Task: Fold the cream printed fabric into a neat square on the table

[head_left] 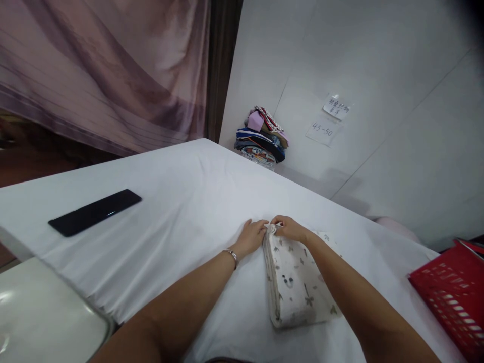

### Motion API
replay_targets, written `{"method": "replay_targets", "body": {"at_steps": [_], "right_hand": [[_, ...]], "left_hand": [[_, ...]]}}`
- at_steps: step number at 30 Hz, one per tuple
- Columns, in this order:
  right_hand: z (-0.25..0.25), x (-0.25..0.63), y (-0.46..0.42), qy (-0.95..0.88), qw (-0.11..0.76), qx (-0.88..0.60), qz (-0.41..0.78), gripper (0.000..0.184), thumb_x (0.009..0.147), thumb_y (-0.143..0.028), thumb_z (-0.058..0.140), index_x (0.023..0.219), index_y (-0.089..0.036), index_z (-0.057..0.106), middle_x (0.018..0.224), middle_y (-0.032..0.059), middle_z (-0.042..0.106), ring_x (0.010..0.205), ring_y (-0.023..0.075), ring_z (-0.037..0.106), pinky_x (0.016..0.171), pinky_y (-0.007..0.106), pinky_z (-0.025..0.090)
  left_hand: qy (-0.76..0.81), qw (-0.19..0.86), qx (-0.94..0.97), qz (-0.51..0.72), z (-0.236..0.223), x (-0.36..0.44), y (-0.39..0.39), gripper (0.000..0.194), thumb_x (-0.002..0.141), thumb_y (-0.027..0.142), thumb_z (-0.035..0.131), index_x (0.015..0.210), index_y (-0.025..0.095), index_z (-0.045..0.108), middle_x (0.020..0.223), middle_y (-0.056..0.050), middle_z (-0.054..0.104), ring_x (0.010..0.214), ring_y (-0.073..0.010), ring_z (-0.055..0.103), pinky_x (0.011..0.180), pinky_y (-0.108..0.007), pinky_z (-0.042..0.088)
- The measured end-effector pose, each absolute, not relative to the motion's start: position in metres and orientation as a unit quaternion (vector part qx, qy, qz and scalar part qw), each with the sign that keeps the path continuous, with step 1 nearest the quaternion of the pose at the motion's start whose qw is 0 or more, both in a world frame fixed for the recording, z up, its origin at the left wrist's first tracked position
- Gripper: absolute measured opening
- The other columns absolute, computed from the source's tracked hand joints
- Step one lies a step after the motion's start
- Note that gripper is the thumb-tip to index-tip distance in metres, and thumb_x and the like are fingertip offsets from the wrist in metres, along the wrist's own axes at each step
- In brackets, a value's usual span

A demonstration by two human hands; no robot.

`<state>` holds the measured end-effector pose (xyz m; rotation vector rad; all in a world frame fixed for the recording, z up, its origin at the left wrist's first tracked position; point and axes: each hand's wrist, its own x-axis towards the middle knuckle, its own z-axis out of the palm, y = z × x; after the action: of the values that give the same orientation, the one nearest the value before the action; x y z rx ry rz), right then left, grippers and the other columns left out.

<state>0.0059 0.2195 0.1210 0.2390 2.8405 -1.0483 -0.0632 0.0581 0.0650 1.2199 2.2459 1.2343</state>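
Note:
A folded white cloth with a small grey-brown leaf print lies in several layers on the white-covered table. Its far left corner is between my two hands. My left hand, with a bracelet at the wrist, has its fingertips closed at that corner from the left side. From above and the right, my right hand pinches the same corner, where a bit of fabric is bunched up. My right forearm hides part of the cloth's right side.
A black phone-like slab lies at the table's left. A stack of folded clothes stands by the wall at the back, near paper notes. At the right is a red plastic basket; a pale stool-like seat is at lower left.

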Motion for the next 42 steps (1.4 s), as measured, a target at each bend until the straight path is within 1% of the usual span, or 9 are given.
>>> {"method": "replay_targets", "body": {"at_steps": [4,8,13,18,23,26,29,34,42], "right_hand": [[0.127,0.012,0.219,0.923,0.049,0.061,-0.376,0.014,0.064,-0.019,0.059,0.077,-0.017,0.058,0.076,-0.0013,0.06,0.071,0.0124,0.052,0.065,0.023,0.04],[0.13,0.016,0.219,0.903,0.069,0.054,-0.421,0.014,0.064,-0.019,0.059,0.078,-0.017,0.056,0.068,-0.0034,0.057,0.063,0.0103,0.05,0.059,0.022,0.039],[0.14,0.014,0.217,0.897,0.109,0.072,-0.423,0.016,0.06,-0.014,0.057,0.076,-0.016,0.059,0.068,-0.0025,0.059,0.063,0.0107,0.051,0.059,0.022,0.039],[0.15,0.005,0.213,0.893,0.157,0.097,-0.409,0.022,0.055,-0.009,0.053,0.074,-0.017,0.062,0.065,-0.0029,0.059,0.061,0.0113,0.051,0.055,0.021,0.038],[0.148,0.0,0.213,0.888,0.174,0.102,-0.414,0.024,0.054,-0.01,0.053,0.075,-0.018,0.063,0.065,-0.0023,0.061,0.06,0.0118,0.051,0.055,0.021,0.04],[0.15,0.002,0.214,0.886,0.174,0.104,-0.418,0.024,0.052,-0.01,0.053,0.073,-0.018,0.063,0.065,-0.0024,0.061,0.06,0.0117,0.052,0.054,0.021,0.04],[0.154,0.006,0.214,0.882,0.181,0.107,-0.422,0.025,0.052,-0.011,0.054,0.074,-0.018,0.063,0.064,-0.0027,0.061,0.059,0.0115,0.052,0.053,0.021,0.039],[0.16,0.009,0.213,0.883,0.195,0.104,-0.414,0.027,0.053,-0.01,0.054,0.076,-0.018,0.063,0.065,-0.0026,0.061,0.058,0.0111,0.052,0.052,0.02,0.038],[0.152,-0.002,0.213,0.916,0.139,0.088,-0.366,0.028,0.052,-0.008,0.058,0.075,-0.021,0.066,0.08,-0.0013,0.065,0.076,0.0165,0.056,0.068,0.026,0.045]], "left_hand": [[0.789,0.12,0.449,0.401,0.066,-0.062,0.058,0.025,0.084,0.023,0.04,0.1,0.027,0.06,0.102,0.001,0.066,0.101,-0.0171,0.055,0.106,-0.044,0.016],[0.794,0.054,0.481,0.368,0.065,-0.06,0.056,0.022,0.082,0.023,0.045,0.095,0.022,0.062,0.098,-0.004,0.063,0.102,-0.0198,0.051,0.099,-0.04,0.027],[0.828,0.002,0.444,0.342,0.064,-0.056,0.054,0.015,0.078,0.027,0.052,0.085,0.018,0.061,0.104,-0.009,0.058,0.115,-0.0253,0.039,0.1,-0.041,0.025],[0.827,0.018,0.45,0.338,0.067,-0.057,0.054,0.005,0.074,0.017,0.051,0.072,0.019,0.055,0.09,-0.005,0.058,0.103,-0.021,0.047,0.097,-0.039,0.026],[0.818,0.068,0.447,0.355,0.072,-0.06,0.055,0.005,0.073,0.018,0.053,0.077,0.019,0.055,0.088,-0.004,0.06,0.092,-0.02,0.053,0.094,-0.038,0.03],[0.812,0.095,0.455,0.352,0.073,-0.06,0.055,0.007,0.076,0.02,0.049,0.08,0.02,0.056,0.08,-0.003,0.061,0.081,-0.0184,0.056,0.077,-0.031,0.04],[0.815,0.106,0.444,0.358,0.072,-0.059,0.055,0.011,0.08,0.023,0.046,0.087,0.021,0.054,0.079,-0.001,0.062,0.075,-0.0171,0.057,0.066,-0.027,0.04],[0.818,0.1,0.418,0.382,0.07,-0.057,0.057,0.014,0.084,0.03,0.044,0.089,0.021,0.053,0.078,-0.002,0.063,0.075,-0.0182,0.058,0.063,-0.027,0.039],[0.806,0.146,0.378,0.432,0.069,-0.059,0.058,0.014,0.079,0.025,0.047,0.085,0.02,0.059,0.079,0.0,0.065,0.074,-0.0154,0.059,0.059,-0.024,0.039]]}}
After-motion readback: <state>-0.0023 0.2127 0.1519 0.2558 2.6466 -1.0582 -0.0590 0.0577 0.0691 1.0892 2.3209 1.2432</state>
